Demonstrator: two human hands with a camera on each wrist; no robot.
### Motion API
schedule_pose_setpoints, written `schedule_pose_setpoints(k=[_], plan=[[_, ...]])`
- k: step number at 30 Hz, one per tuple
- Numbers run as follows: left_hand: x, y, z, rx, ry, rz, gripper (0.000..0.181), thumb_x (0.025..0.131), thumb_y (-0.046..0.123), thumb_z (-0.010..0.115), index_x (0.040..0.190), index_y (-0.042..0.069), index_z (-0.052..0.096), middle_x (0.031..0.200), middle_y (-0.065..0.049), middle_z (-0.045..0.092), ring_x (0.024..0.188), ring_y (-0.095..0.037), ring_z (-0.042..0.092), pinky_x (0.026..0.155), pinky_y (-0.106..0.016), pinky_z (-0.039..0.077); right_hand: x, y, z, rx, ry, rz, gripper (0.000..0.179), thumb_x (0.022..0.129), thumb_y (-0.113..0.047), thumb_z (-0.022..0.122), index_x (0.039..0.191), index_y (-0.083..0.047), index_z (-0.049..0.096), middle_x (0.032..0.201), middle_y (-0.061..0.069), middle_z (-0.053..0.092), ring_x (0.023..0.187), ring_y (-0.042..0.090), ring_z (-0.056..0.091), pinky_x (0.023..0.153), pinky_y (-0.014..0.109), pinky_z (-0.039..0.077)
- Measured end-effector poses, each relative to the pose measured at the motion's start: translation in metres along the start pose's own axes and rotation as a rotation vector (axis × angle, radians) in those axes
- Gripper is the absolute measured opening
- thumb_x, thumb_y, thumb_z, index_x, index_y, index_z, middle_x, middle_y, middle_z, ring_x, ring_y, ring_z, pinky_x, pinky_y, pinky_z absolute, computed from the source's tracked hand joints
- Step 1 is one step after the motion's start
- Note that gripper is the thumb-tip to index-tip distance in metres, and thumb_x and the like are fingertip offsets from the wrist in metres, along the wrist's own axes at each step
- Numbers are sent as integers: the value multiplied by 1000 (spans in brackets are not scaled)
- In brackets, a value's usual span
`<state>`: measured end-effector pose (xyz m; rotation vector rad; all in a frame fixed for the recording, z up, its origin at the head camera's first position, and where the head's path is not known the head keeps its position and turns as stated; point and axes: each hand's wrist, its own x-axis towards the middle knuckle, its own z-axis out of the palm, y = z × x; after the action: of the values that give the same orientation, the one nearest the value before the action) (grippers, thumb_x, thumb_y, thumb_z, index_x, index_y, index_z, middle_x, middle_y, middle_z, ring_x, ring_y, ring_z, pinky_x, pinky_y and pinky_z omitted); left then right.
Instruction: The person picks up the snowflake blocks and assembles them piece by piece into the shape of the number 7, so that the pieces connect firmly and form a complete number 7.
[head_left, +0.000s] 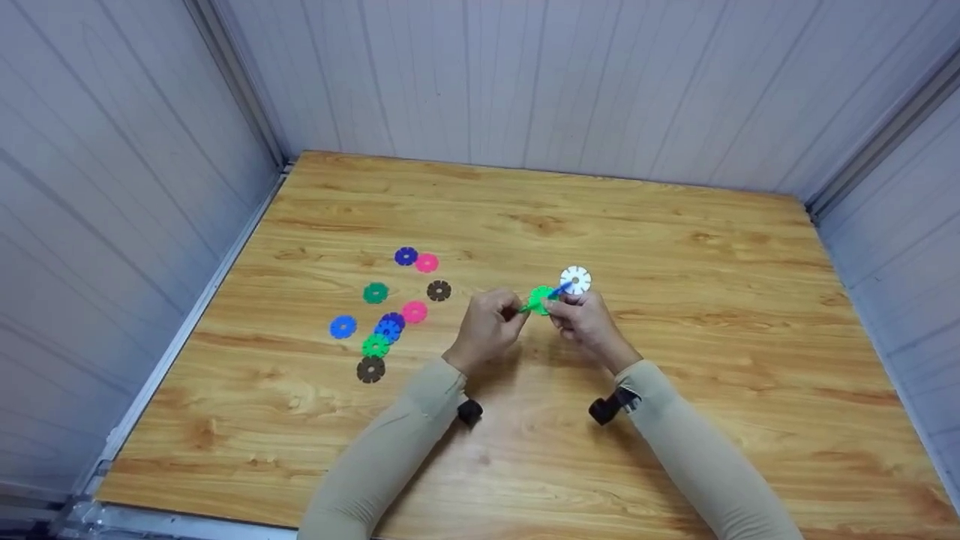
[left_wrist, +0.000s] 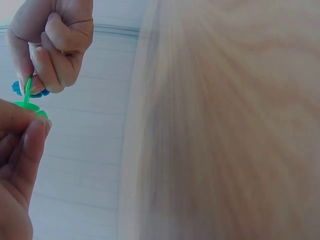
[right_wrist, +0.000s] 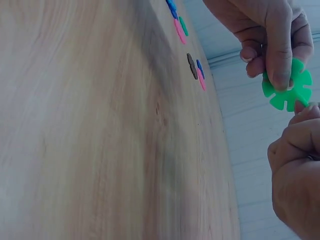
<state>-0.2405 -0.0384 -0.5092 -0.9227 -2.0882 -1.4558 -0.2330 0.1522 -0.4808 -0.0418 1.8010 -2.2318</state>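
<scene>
In the head view my left hand [head_left: 487,330] pinches a green slotted disc [right_wrist: 302,90] between thumb and fingers; the right wrist view shows its face. My right hand [head_left: 592,330] pinches a second green slotted disc [head_left: 540,301], which meets the first at an angle. Whether their slots are fully engaged I cannot tell. A blue disc [head_left: 560,289], seen edge-on, links that second green disc to a white slotted disc [head_left: 576,280] above the right fingers. In the left wrist view, fingers partly cover the green and blue pieces.
Loose slotted discs lie left of the hands on the wooden table [head_left: 675,247]: pink [head_left: 415,312], brown [head_left: 439,291], dark green [head_left: 376,292], blue [head_left: 343,326], and several more, some overlapping. Pale panel walls [head_left: 495,82] border the table at the back and sides.
</scene>
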Motion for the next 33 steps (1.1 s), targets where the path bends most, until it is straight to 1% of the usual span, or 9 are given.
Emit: schedule_pose_setpoints(k=[5,10,15,17,20,22,28,31,33], plan=[[0,3,2,20,23,-32,17,81,-10,70,71,1,64,67,-6,63,57,-11,56,53,-23,48,-1,1,0,33,-9,0,26,94,-2,63,69,-6,59,57,1,50,41,3,33,38,17,24],[3,6,0,45,-6,-79,13,84,-7,71,74,1,67,70,-5,65,58,-11,56,54,-22,48,-2,3,-3,52,-21,-4,25,96,-5,61,72,-6,59,59,1,53,43,4,34,39,17,24],[5,4,3,38,-21,-66,12,84,-8,71,76,1,68,73,-6,67,62,-12,62,57,-21,52,-2,6,-4,9,-32,-34,24,99,-8,59,76,-3,62,61,2,56,43,5,35,38,17,24],[5,3,5,32,-24,-56,12,84,-8,71,77,1,68,73,-6,67,63,-13,63,58,-21,52,-2,8,-4,-10,-38,-46,23,99,-9,58,79,1,64,62,3,57,43,5,35,38,17,24],[5,1,6,33,-38,-64,11,84,-7,72,78,1,68,74,-5,68,65,-13,64,59,-20,53,-2,11,-4,-12,-34,-56,23,99,-8,58,83,8,64,62,4,58,42,5,35,38,18,23],[6,0,6,45,-57,-73,9,85,-5,72,80,2,69,76,-5,68,66,-12,64,60,-20,52,-2,12,-4,-5,-19,-61,24,98,-8,59,84,11,64,62,5,58,42,5,35,38,19,22],[5,-3,0,60,-133,-112,7,87,-2,71,91,3,70,87,-5,70,74,-14,64,66,-21,53,-2,16,-6,4,-4,-72,26,99,-9,59,81,8,66,62,5,58,41,5,36,38,20,21],[2,-4,-6,70,-189,-165,15,86,-2,70,100,3,70,95,-6,70,75,-15,64,68,-22,53,-2,17,-7,11,2,-74,27,99,-11,59,81,7,66,62,4,57,41,5,34,38,21,19],[0,-5,-10,82,-227,-220,22,85,-1,70,107,3,69,100,-7,68,75,-16,64,69,-22,53,-2,18,-8,12,8,-62,27,99,-12,59,79,4,67,62,4,57,42,4,34,38,20,19]])
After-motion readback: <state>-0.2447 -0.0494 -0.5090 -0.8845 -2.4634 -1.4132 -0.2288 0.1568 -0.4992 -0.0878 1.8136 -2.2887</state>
